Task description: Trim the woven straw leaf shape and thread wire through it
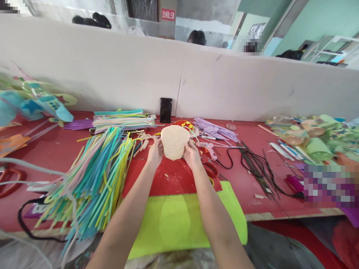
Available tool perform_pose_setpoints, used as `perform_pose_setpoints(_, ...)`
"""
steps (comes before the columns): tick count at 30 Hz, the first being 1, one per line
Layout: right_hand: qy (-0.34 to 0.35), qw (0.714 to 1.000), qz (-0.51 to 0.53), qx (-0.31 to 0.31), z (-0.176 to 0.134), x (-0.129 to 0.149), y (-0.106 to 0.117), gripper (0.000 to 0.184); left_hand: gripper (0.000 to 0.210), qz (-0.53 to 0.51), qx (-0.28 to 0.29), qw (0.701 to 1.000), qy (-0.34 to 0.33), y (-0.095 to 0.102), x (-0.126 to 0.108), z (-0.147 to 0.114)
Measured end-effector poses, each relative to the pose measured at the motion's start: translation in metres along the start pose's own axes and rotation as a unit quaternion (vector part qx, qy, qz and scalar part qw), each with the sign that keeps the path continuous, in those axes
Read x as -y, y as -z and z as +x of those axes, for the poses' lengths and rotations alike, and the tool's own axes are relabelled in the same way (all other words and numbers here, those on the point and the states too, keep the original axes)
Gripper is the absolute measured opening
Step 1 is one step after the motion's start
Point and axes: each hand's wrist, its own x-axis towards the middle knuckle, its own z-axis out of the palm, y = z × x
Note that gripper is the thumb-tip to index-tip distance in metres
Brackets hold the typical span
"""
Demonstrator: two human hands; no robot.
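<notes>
Between both hands is a cream-coloured, flat, rounded piece [175, 142] with a slightly rough face, wider at the top than at the bottom. Its material cannot be made out for sure. My left hand [156, 151] pinches its left edge, and my right hand [191, 151] grips the right edge. Below it lies a red sheet [165, 181] with small pale crumbs, partly over a lime-green sheet [168, 220] at the table's front edge. Right of my right hand lie a pink-and-white glue gun [209, 148] and red-handled scissors [211, 170].
Left stands a large heap of pastel pipe cleaners [98, 175]; another bundle [123, 121] lies behind. A phone [165, 110] leans on the white partition [112, 71]. Right are purple pipe cleaners [215, 129], dark thin rods [256, 172], a black cord [231, 160] and green craft pieces [319, 149].
</notes>
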Motion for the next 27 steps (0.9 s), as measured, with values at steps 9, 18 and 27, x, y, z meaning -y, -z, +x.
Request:
perform_pose_setpoints(9, 0.012, 1.000, 0.021, 0.016, 0.0003, -0.0016, 0.0003, 0.043, 0.077, -0.065, 0.047, 0.996, 0.030, 0.0023, -0.0036, -0.0007)
perform_pose_setpoints(18, 0.013, 1.000, 0.013, 0.007, 0.0010, -0.0018, 0.0003, 0.043, 0.075, -0.058, 0.036, 0.997, 0.034, 0.0012, -0.0036, -0.0004)
perform_pose_setpoints(27, 0.022, 0.999, 0.023, 0.022, 0.0006, -0.0021, -0.0004, 0.040, 0.047, -0.054, 0.030, 0.998, 0.009, -0.0005, 0.0010, -0.0015)
